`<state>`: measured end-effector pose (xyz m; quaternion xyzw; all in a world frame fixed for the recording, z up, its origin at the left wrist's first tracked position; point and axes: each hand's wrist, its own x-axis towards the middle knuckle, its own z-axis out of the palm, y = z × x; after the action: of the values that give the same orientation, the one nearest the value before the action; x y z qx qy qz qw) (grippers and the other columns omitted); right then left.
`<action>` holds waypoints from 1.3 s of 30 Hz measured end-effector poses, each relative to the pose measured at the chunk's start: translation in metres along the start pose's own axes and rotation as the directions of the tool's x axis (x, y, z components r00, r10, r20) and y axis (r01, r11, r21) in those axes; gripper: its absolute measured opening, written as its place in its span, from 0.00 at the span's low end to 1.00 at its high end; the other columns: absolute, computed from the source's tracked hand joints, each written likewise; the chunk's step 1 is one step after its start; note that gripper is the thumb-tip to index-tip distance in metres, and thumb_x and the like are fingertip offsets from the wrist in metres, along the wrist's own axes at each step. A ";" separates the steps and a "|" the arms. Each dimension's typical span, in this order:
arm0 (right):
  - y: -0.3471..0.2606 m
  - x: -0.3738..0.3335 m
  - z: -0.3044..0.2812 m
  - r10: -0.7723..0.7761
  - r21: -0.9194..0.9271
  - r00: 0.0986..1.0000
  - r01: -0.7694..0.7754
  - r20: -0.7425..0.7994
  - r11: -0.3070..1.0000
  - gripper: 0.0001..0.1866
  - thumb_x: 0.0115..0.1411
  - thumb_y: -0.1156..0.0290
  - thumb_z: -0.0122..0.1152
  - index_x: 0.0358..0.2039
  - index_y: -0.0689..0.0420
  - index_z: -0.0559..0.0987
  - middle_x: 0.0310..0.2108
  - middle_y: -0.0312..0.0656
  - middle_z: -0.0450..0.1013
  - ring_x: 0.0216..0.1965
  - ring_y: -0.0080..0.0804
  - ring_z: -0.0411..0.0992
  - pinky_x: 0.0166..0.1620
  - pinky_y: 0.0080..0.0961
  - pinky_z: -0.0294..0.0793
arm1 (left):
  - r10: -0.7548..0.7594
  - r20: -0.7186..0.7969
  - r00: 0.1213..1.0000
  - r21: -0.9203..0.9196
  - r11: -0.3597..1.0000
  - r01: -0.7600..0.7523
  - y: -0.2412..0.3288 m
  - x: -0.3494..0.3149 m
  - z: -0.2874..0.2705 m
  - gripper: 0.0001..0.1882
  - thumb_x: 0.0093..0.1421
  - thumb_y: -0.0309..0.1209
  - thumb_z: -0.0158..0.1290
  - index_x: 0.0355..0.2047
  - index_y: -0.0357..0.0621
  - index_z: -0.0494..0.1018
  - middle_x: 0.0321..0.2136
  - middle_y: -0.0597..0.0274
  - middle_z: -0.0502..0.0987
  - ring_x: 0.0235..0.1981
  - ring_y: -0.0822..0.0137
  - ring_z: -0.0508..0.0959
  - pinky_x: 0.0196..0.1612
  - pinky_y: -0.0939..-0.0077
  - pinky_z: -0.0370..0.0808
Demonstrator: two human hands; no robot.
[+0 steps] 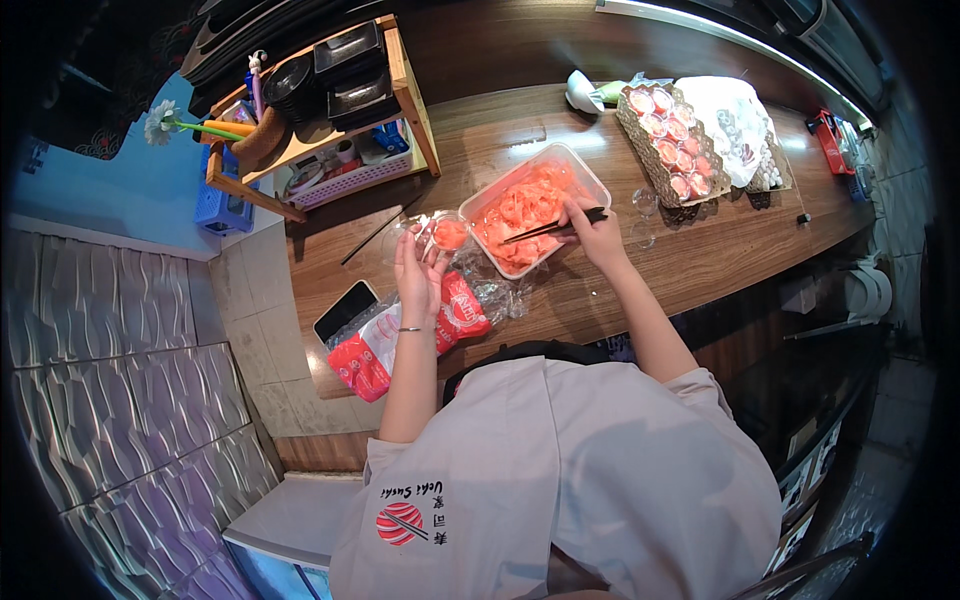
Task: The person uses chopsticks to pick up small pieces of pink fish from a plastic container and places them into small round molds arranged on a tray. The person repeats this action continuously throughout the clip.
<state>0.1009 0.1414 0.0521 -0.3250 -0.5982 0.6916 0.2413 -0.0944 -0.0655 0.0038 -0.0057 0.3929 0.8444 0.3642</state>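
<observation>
My left hand (420, 275) holds a small clear plastic cup (437, 243) with some pink sliced pickled ginger (450, 234) in it. The cup is just left of a white rectangular plastic tub (601, 183), which is heaped with more ginger (528, 205). Closed around a pair of slim black tongs (533, 234), my right hand (594, 238) is over the tub's right side. The tongs' tips point left, down at the ginger; I cannot tell whether they grip a slice.
A red and clear plastic bag (372, 352) and a phone (345, 311) lie near my left forearm. Clear cups (645, 203) stand right of the tub. Farther back is a brown tray (625, 128) of filled cups (675, 140). A wooden rack (425, 115) with black dishes stands back left.
</observation>
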 end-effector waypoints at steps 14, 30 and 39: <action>-0.030 -0.010 -0.010 -0.105 0.098 0.986 0.118 -0.131 0.988 0.19 0.69 0.60 0.44 0.24 0.60 0.69 0.23 0.40 0.73 0.27 0.33 0.79 0.29 0.22 0.81 | 0.014 -0.004 1.000 0.018 1.000 -0.014 -0.005 0.002 0.003 0.12 0.68 0.38 0.43 0.47 0.46 0.68 0.49 0.55 0.73 0.48 0.62 0.75 0.50 0.60 0.75; -0.021 -0.018 -0.014 0.007 0.471 0.987 0.069 -0.159 0.879 0.19 0.68 0.54 0.45 0.26 0.56 0.66 0.28 0.50 0.75 0.31 0.41 0.79 0.31 0.26 0.83 | -0.128 0.162 0.979 -0.014 0.991 0.132 -0.015 -0.009 0.061 0.14 0.69 0.41 0.40 0.46 0.47 0.68 0.47 0.59 0.73 0.49 0.65 0.74 0.49 0.67 0.76; -0.023 -0.019 -0.017 -0.022 0.391 0.986 0.086 -0.166 0.916 0.19 0.68 0.55 0.45 0.26 0.57 0.67 0.28 0.49 0.75 0.30 0.39 0.79 0.31 0.26 0.83 | -0.067 0.169 0.983 0.053 0.997 0.059 -0.012 -0.012 0.068 0.18 0.70 0.42 0.36 0.52 0.44 0.63 0.50 0.54 0.71 0.51 0.59 0.73 0.55 0.60 0.73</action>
<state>0.1249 0.1426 0.0770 -0.3065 -0.4333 0.7635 0.3680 -0.0594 -0.0230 0.0464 0.0629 0.3798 0.8203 0.4229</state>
